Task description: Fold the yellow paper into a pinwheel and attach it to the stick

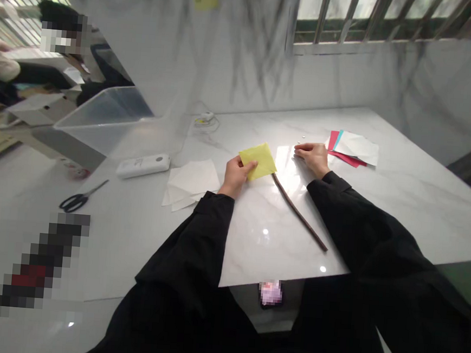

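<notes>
My left hand (235, 175) is closed on a square of yellow paper (261, 161), thumb on top, and holds it over the table. A thin, slightly curved brown stick (298, 211) runs from the paper's lower right corner toward the table's front edge; its upper end is hidden by the paper or stops there. At the right, my right hand (313, 156) has its fingers pinched together close to the tabletop; I cannot make out what is between them. Tiny white bits (301, 140) lie just beyond its fingertips.
White papers (192, 181) lie left of my left hand. White, red and blue papers (355, 148) are at the right. A white power strip-like box (143, 165), black-handled scissors (76, 201) and a clear plastic bin (110, 112) stand left. Another person (7, 66) sits far left.
</notes>
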`<action>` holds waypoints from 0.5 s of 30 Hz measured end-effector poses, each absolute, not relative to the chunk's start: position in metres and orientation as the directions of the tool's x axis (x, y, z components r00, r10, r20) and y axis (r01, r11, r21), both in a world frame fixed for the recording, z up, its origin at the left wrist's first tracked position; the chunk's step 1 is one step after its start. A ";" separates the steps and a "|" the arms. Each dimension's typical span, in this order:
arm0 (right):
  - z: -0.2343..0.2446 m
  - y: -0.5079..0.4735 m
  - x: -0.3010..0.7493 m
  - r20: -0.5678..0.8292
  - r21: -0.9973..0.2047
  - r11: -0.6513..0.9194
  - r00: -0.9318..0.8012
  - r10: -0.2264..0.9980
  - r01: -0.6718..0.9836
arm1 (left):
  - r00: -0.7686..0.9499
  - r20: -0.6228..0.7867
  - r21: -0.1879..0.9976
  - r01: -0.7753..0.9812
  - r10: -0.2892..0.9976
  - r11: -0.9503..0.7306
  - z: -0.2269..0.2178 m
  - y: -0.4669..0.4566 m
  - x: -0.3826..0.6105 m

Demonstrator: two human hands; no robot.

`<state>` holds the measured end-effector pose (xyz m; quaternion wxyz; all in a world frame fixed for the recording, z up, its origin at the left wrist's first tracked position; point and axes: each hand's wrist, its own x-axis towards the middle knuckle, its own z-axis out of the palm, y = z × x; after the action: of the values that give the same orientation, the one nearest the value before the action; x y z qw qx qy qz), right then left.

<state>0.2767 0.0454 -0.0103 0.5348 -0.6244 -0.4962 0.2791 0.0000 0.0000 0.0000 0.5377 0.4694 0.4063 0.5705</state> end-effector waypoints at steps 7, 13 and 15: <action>-0.006 0.043 0.270 0.179 -0.981 0.138 0.346 0.921 0.139 | 0.017 0.087 0.970 -0.230 0.996 -0.081 0.002 -0.001 0.000; -0.006 0.043 0.268 0.178 -0.984 0.164 0.365 0.914 0.070 | 0.021 0.083 0.969 -0.236 0.996 -0.076 0.002 -0.001 0.000; -0.006 0.043 0.269 0.177 -0.984 0.165 0.366 0.914 0.065 | 0.022 0.087 0.970 -0.230 0.996 -0.080 0.003 -0.002 0.000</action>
<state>0.2685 0.0433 -0.0060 0.6190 -0.5476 -0.4465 0.3429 0.0004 -0.0019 0.0028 0.5408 0.4673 0.4096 0.5669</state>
